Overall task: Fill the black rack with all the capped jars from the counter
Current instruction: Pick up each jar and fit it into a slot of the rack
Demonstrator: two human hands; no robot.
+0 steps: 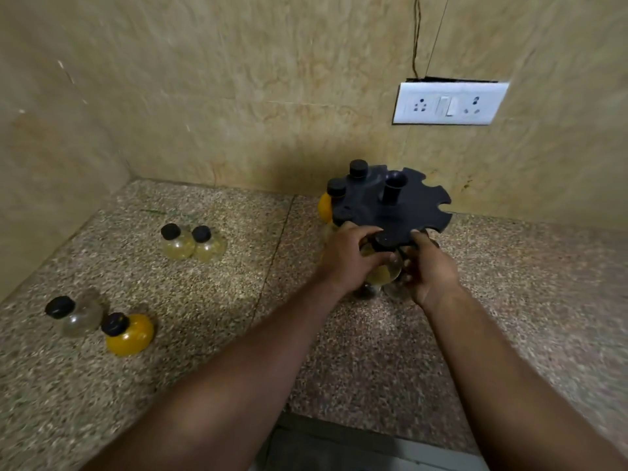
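Observation:
The round black rack (413, 207) with notched slots stands near the back wall, with a short post in its middle. Two black-capped jars (336, 188) hang in its far left slots, one with yellow contents. My left hand (350, 258) and my right hand (430, 271) together grip a clear jar (382, 270) with a black cap at the rack's near edge. On the counter to the left stand two pale jars (180, 243) side by side. Nearer me sit a clear jar (76, 316) and a yellow-filled jar (127, 331), all capped.
A speckled stone counter (221, 317) meets beige marble walls at the left and back. A white socket and switch plate (448, 103) is on the back wall above the rack. The counter's front edge runs at the bottom.

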